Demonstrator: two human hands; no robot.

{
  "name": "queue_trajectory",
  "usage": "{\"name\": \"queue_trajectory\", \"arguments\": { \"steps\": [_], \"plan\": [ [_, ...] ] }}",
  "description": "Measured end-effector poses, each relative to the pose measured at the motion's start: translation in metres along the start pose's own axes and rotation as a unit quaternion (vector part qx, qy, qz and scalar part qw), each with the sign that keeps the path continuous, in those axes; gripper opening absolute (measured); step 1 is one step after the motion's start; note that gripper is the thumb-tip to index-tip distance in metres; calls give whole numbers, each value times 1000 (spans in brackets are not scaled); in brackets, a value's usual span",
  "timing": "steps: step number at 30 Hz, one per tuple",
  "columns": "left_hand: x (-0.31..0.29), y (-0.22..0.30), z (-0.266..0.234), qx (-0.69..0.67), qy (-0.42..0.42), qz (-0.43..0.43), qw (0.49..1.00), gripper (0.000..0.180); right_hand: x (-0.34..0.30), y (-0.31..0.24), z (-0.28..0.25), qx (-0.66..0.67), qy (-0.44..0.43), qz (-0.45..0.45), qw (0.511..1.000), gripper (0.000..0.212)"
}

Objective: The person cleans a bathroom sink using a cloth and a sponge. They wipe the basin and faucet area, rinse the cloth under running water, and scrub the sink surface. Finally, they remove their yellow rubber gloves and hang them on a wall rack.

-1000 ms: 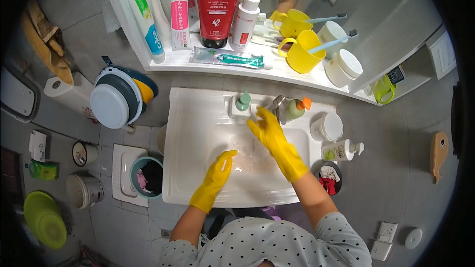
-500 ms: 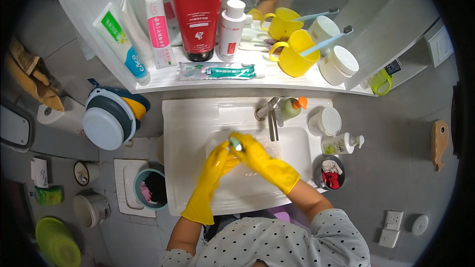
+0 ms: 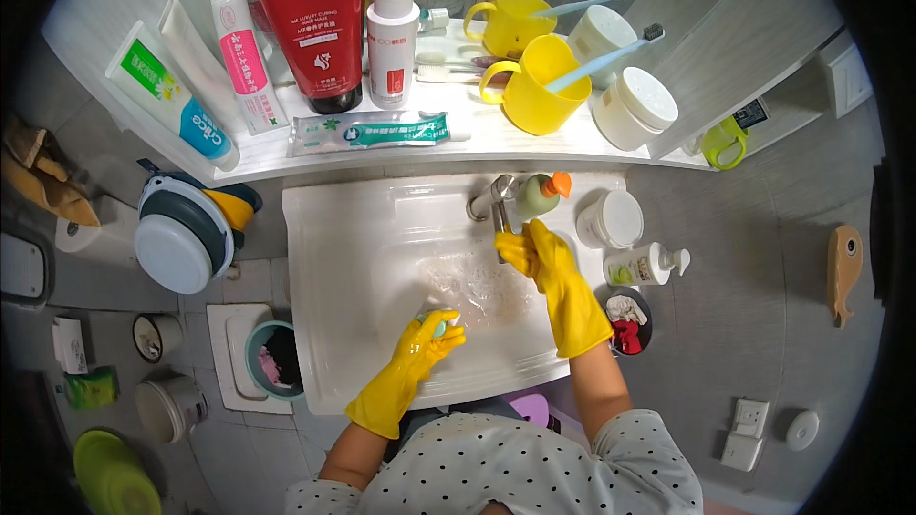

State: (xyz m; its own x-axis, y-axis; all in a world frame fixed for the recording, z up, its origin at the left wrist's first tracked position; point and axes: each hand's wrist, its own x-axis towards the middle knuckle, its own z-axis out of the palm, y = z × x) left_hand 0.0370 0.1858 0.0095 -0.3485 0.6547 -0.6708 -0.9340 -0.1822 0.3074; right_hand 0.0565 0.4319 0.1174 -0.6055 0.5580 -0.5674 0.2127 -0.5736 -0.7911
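Note:
I wear yellow rubber gloves on both hands. My left hand point(image 3: 416, 355), over the front part of the white sink point(image 3: 353, 324), is closed around a small pale-green object point(image 3: 440, 328); the fingers hide most of it, so its kind is unclear. My right hand point(image 3: 553, 277) is raised to the metal faucet point(image 3: 490, 198), its fingers around the end of the spout and handle, covering that part. Below it, bubbly water ripples in the basin.
A green pump bottle point(image 3: 537, 196) with an orange top stands beside the faucet. Along the sink's right side are a white tub point(image 3: 611, 219), a white pump bottle point(image 3: 637, 265) and a dark cup point(image 3: 641, 336) holding cloths. Tubes, bottles and a yellow mug point(image 3: 536, 91) crowd the shelf above.
My hands have parted. The left has come down toward the sink's front edge with the pale-green object; the right has moved up and right to the faucet. The view has shifted slightly.

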Motion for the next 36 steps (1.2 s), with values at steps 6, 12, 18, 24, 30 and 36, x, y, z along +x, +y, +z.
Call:
{"name": "queue_trajectory", "arguments": {
  "steps": [6, 12, 18, 24, 30, 36],
  "plan": [
    [-27, 5, 4, 40, 65, 1, 997, 35, 33, -11, -19, 151, -121, 122, 973, 43],
    [-45, 12, 13, 50, 134, -11, 990, 28, 57, 102, -99, 401, -150, 232, 874, 36],
    [-50, 8, -6, 12, 139, 21, 990, 32, 75, 141, -50, 417, -40, 231, 878, 32],
    [-54, 7, -3, -4, 142, 23, 990, 24, 95, 167, -23, 432, -167, 279, 841, 33],
    [-57, 18, 11, -25, 165, 6, 986, 18, 108, 131, 69, 446, -125, 161, 871, 33],
    [-56, 21, 1, -57, 91, -9, 994, 21, 103, 214, -70, 523, -96, 160, 832, 33]
  ]
}}
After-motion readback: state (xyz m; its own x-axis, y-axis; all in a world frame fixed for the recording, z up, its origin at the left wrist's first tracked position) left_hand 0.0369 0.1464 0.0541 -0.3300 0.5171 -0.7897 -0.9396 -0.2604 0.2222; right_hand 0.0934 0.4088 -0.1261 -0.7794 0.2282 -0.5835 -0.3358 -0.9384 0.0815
